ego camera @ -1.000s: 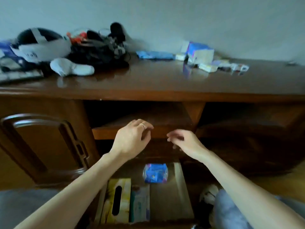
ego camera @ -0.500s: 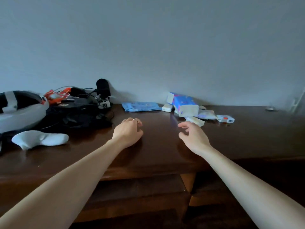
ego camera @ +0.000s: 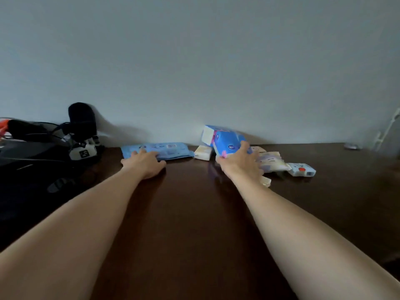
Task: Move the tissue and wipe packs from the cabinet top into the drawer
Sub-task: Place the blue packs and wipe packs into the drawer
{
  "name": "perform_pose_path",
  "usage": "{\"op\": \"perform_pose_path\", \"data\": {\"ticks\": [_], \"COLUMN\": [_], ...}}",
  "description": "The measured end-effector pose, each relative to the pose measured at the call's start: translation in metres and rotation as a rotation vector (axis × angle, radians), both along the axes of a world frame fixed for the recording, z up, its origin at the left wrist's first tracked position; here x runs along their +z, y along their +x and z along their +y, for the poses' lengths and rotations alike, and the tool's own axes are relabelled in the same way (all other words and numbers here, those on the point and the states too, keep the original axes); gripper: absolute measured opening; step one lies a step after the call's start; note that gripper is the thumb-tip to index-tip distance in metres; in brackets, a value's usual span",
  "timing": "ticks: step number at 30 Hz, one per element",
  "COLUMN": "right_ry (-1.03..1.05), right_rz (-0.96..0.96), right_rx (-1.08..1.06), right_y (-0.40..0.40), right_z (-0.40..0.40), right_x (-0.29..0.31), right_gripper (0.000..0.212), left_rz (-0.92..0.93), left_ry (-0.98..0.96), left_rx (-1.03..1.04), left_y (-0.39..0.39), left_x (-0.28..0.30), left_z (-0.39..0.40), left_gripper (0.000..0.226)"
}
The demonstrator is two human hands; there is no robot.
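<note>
Both arms reach across a dark wooden worktop [ego camera: 190,213] toward a scatter of tissue and wipe packs lying along the far wall. The left hand [ego camera: 145,162] lies palm down, fingers spread, on the near edge of a flat blue wipe pack [ego camera: 164,149] at the far centre; whether it grips the pack cannot be told. The right hand [ego camera: 240,162] is wrapped around a blue-and-white tissue pack [ego camera: 225,141], which sits tilted, its far end raised against the wall. A small pale tissue pack [ego camera: 203,152] lies between the two blue packs. Just right of the right hand rest a pale wipe pack [ego camera: 272,162] and, farther right, a small white pack with a red dot [ego camera: 302,169]. At the far left stands a black microphone [ego camera: 82,123] among dark cables and gear [ego camera: 32,148].
</note>
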State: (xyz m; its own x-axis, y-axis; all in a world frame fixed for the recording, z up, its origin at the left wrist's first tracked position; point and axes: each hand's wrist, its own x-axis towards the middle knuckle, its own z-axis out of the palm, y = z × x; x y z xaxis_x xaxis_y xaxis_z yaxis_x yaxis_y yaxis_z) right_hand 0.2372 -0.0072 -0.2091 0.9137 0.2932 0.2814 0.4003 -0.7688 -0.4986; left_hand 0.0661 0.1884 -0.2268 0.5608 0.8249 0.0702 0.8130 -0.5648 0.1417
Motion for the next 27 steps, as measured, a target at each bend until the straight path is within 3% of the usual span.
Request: {"op": "perform_pose_path", "data": {"ticks": [3, 7, 9, 12, 16, 23, 27], "right_ry": [-0.092, -0.030, 0.031, 0.264, 0.482, 0.755, 0.840], "right_rz": [-0.145, -0.127, -0.092, -0.011, -0.084, 0.166, 0.229], "right_rx": [-0.020, 0.011, 0.067, 0.196, 0.378, 0.617, 0.700], "right_y": [0.008, 0.012, 0.009, -0.004, -0.056, -0.147, -0.204], "right_z": [0.005, 0.003, -0.005, -0.017, -0.041, -0.109, -0.165], "right_x": [-0.029, -0.029, -0.026, -0.015, -0.006, -0.007, -0.031], "right_gripper": [0.086, 0.081, 0.080, 0.082, 0.080, 0.082, 0.076], "left_rz": [0.016, 0.145, 0.214, 0.217, -0.045, -0.568, -0.557], "left_ry": [0.139, 0.322, 0.456, 0.452, 0.396, 0.219, 0.520], "left_rx": [0.008, -0.096, -0.136, -0.146, -0.194, -0.091, -0.124], "left_y": [0.009, 0.003, -0.005, -0.029, -0.078, -0.171, -0.237], "left_x": [-0.002, 0.009, 0.008, 0.010, 0.007, 0.020, 0.009], "left_z": [0.019, 0.016, 0.003, -0.014, -0.056, -0.168, -0.248], "left_gripper": [0.062, 0.041, 0.034, 0.032, 0.025, 0.017, 0.009]}}
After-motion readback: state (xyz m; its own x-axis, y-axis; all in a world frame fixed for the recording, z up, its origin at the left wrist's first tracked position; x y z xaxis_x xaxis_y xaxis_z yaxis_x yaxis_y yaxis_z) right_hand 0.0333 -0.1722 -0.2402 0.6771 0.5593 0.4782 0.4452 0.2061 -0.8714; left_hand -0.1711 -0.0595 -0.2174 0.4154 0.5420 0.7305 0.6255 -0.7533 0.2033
